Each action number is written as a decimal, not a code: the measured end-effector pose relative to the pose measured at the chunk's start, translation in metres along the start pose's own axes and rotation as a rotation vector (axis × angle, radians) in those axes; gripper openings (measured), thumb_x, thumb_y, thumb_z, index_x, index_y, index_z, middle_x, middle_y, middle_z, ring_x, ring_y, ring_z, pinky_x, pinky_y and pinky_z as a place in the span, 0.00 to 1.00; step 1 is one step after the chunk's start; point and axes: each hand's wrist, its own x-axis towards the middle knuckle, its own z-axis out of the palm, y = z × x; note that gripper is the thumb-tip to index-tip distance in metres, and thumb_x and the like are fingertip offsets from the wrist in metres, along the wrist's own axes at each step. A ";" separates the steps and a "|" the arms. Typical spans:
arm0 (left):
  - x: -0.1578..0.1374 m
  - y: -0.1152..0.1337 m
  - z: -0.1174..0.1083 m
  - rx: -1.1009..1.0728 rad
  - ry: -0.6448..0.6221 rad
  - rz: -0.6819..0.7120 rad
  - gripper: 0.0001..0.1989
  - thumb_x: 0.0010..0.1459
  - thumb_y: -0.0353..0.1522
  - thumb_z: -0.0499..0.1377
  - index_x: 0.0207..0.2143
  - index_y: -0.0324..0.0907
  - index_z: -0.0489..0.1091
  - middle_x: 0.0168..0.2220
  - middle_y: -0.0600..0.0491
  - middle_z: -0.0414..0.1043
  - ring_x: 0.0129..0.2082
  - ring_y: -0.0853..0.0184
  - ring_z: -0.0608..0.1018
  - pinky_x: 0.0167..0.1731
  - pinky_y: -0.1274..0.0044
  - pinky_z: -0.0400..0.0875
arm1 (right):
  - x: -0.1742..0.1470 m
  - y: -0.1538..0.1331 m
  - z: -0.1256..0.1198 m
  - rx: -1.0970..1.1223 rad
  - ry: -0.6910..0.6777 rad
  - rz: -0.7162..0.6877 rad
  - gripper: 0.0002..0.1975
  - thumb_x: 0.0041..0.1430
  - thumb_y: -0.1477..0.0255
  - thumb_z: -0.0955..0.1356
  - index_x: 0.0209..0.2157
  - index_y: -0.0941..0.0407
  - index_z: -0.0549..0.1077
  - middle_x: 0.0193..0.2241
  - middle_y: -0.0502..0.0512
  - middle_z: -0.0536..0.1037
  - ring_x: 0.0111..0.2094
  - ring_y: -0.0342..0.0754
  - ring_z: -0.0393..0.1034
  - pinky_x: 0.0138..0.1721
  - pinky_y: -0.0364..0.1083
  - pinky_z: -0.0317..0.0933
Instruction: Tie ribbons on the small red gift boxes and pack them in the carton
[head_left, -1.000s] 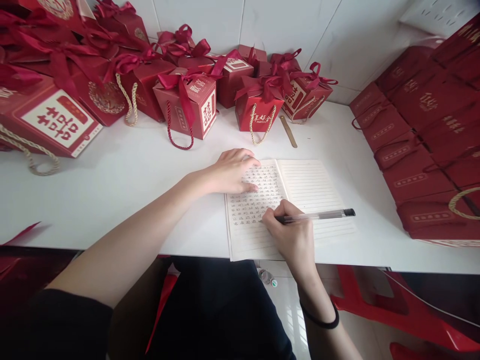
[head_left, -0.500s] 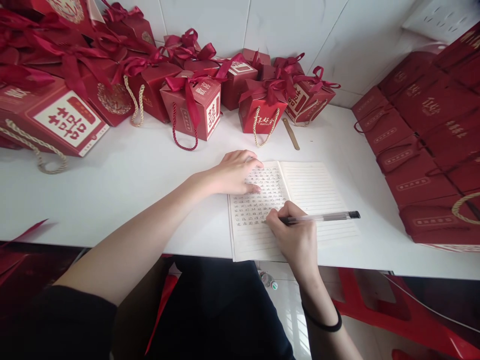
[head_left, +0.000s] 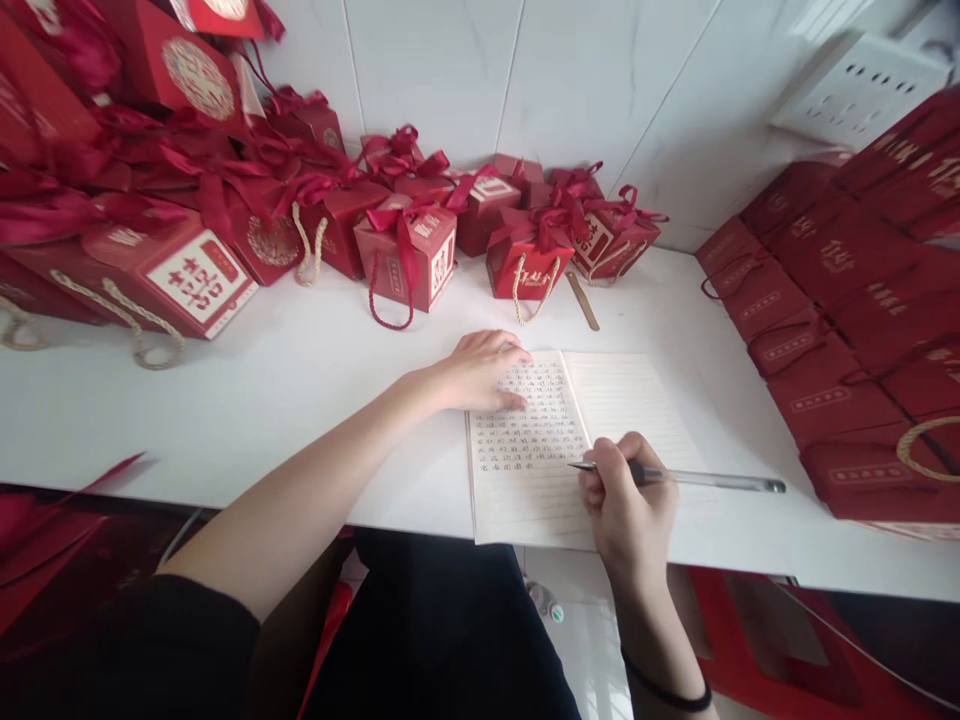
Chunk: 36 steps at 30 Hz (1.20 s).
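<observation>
An open lined notebook (head_left: 517, 510) lies on the white table, its left page filled with rows of small handwritten numbers down past the middle. My left hand (head_left: 487, 370) rests on the upper left of that page, fingers spread and holding nothing. Between the fingers of my right hand (head_left: 634, 510) is a clear-barrelled pen (head_left: 712, 480) with a dark grip. Its tip points left over the page, to the right of the last written row; whether it touches the paper I cannot tell. The right page shows only ruled lines where visible.
Red gift boxes (head_left: 420, 260) with ribbon bows and rope handles crowd the table's back and left. More red boxes (head_left: 832, 330) are stacked at the right. A thin gold-coloured strip (head_left: 583, 300) lies behind the notebook. A power socket (head_left: 859, 90) is on the tiled wall.
My right hand has moved right with the pen, away from the last written number. My left hand stays on the page. The camera view has tilted up slightly.
</observation>
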 end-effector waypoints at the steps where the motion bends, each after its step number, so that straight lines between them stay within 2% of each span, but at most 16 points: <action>1: -0.001 0.000 0.000 -0.002 0.006 0.001 0.30 0.52 0.44 0.59 0.55 0.43 0.60 0.60 0.46 0.54 0.63 0.57 0.53 0.61 0.65 0.45 | 0.001 -0.002 -0.003 0.024 0.005 0.017 0.19 0.53 0.62 0.69 0.20 0.55 0.57 0.13 0.43 0.59 0.15 0.37 0.51 0.14 0.37 0.46; 3: -0.002 0.000 0.002 -0.014 0.028 0.005 0.30 0.51 0.44 0.61 0.54 0.43 0.62 0.60 0.46 0.56 0.63 0.55 0.54 0.61 0.64 0.46 | 0.008 -0.010 -0.008 -0.022 -0.012 -0.008 0.19 0.52 0.57 0.69 0.23 0.56 0.60 0.13 0.43 0.61 0.13 0.37 0.52 0.12 0.36 0.45; 5: -0.003 -0.001 0.004 -0.042 0.060 -0.002 0.30 0.48 0.43 0.64 0.53 0.44 0.64 0.59 0.45 0.58 0.62 0.53 0.56 0.60 0.62 0.48 | 0.026 -0.019 -0.009 -0.139 -0.062 -0.126 0.19 0.52 0.55 0.69 0.25 0.56 0.63 0.14 0.44 0.63 0.11 0.37 0.53 0.12 0.37 0.46; 9: -0.005 -0.006 0.007 -0.091 0.118 0.009 0.31 0.44 0.42 0.67 0.51 0.44 0.66 0.56 0.43 0.60 0.60 0.50 0.60 0.58 0.59 0.53 | 0.089 -0.033 0.009 -0.361 -0.141 -0.395 0.18 0.52 0.54 0.66 0.30 0.56 0.66 0.22 0.49 0.70 0.11 0.39 0.57 0.13 0.40 0.51; 11: -0.007 -0.009 0.008 -0.096 0.123 0.027 0.31 0.43 0.42 0.67 0.50 0.44 0.67 0.54 0.43 0.62 0.59 0.51 0.61 0.58 0.60 0.54 | 0.123 -0.030 0.024 -0.422 -0.141 -0.528 0.17 0.53 0.55 0.64 0.31 0.55 0.67 0.25 0.52 0.73 0.15 0.42 0.62 0.18 0.43 0.57; 14: -0.009 -0.013 0.010 -0.124 0.123 0.026 0.32 0.42 0.43 0.67 0.51 0.45 0.67 0.55 0.44 0.61 0.60 0.52 0.59 0.60 0.61 0.52 | 0.158 -0.014 0.041 -0.446 -0.133 -0.732 0.13 0.53 0.59 0.62 0.30 0.54 0.68 0.29 0.56 0.73 0.29 0.50 0.70 0.31 0.47 0.65; 17: -0.007 -0.017 0.015 -0.168 0.164 -0.015 0.31 0.40 0.45 0.66 0.48 0.47 0.69 0.56 0.45 0.61 0.60 0.53 0.60 0.60 0.63 0.53 | 0.171 0.009 0.041 -0.517 -0.207 -0.777 0.10 0.57 0.66 0.59 0.32 0.53 0.69 0.34 0.58 0.73 0.33 0.50 0.71 0.35 0.47 0.66; 19: -0.006 -0.017 0.017 -0.181 0.227 -0.023 0.24 0.45 0.43 0.64 0.45 0.46 0.71 0.53 0.46 0.65 0.57 0.55 0.65 0.59 0.64 0.56 | 0.172 0.019 0.035 -0.585 -0.275 -0.791 0.13 0.58 0.71 0.56 0.37 0.52 0.70 0.38 0.57 0.73 0.35 0.48 0.71 0.35 0.47 0.66; 21: -0.005 -0.014 0.016 -0.177 0.321 0.002 0.14 0.50 0.39 0.59 0.39 0.45 0.72 0.47 0.47 0.70 0.51 0.58 0.70 0.56 0.65 0.61 | 0.172 0.025 0.029 -0.646 -0.291 -0.827 0.17 0.57 0.75 0.54 0.40 0.51 0.70 0.39 0.57 0.72 0.35 0.48 0.72 0.34 0.46 0.67; 23: -0.006 -0.009 0.010 -0.170 0.452 0.071 0.09 0.54 0.36 0.54 0.34 0.44 0.71 0.42 0.47 0.73 0.46 0.61 0.74 0.52 0.66 0.66 | 0.173 0.028 0.026 -0.700 -0.272 -0.871 0.18 0.57 0.76 0.54 0.41 0.53 0.70 0.39 0.58 0.72 0.34 0.48 0.72 0.31 0.46 0.67; 25: -0.011 -0.007 -0.003 -0.172 0.636 0.139 0.08 0.56 0.35 0.50 0.31 0.45 0.68 0.38 0.48 0.74 0.42 0.62 0.75 0.47 0.68 0.70 | 0.176 0.030 0.026 -0.745 -0.259 -0.902 0.18 0.57 0.76 0.54 0.41 0.54 0.71 0.37 0.59 0.72 0.33 0.49 0.72 0.29 0.46 0.68; 27: -0.019 -0.010 -0.022 -0.184 0.871 0.136 0.10 0.58 0.36 0.47 0.29 0.46 0.65 0.36 0.48 0.73 0.40 0.63 0.75 0.43 0.68 0.71 | 0.178 0.033 0.027 -0.775 -0.247 -0.928 0.19 0.58 0.76 0.54 0.43 0.55 0.71 0.37 0.61 0.73 0.33 0.51 0.73 0.29 0.47 0.68; 30: -0.033 -0.029 -0.062 -0.172 1.183 -0.039 0.10 0.60 0.37 0.44 0.30 0.45 0.61 0.35 0.48 0.71 0.40 0.64 0.75 0.42 0.70 0.71 | 0.177 0.033 0.030 -0.796 -0.233 -0.961 0.20 0.59 0.75 0.53 0.44 0.55 0.72 0.39 0.63 0.74 0.37 0.54 0.74 0.29 0.49 0.70; 31: -0.038 -0.039 -0.077 -0.150 1.238 -0.129 0.09 0.60 0.36 0.44 0.32 0.45 0.61 0.36 0.48 0.71 0.40 0.65 0.75 0.42 0.71 0.71 | 0.174 0.030 0.031 -0.792 -0.231 -0.963 0.20 0.60 0.74 0.53 0.44 0.55 0.72 0.40 0.63 0.74 0.38 0.54 0.74 0.30 0.49 0.71; 33: -0.047 -0.064 -0.107 -0.090 1.263 -0.311 0.09 0.59 0.33 0.44 0.35 0.44 0.62 0.39 0.48 0.71 0.41 0.66 0.75 0.43 0.72 0.71 | 0.163 0.022 0.034 -0.755 -0.246 -0.963 0.18 0.62 0.72 0.54 0.41 0.55 0.73 0.41 0.62 0.73 0.37 0.52 0.74 0.31 0.48 0.71; 36: -0.056 -0.104 -0.149 -0.025 1.223 -0.460 0.09 0.57 0.29 0.46 0.37 0.43 0.65 0.43 0.48 0.71 0.44 0.65 0.74 0.47 0.72 0.69 | 0.132 0.010 0.044 -0.639 -0.409 -1.003 0.15 0.64 0.68 0.56 0.38 0.54 0.73 0.39 0.60 0.74 0.36 0.48 0.74 0.34 0.44 0.71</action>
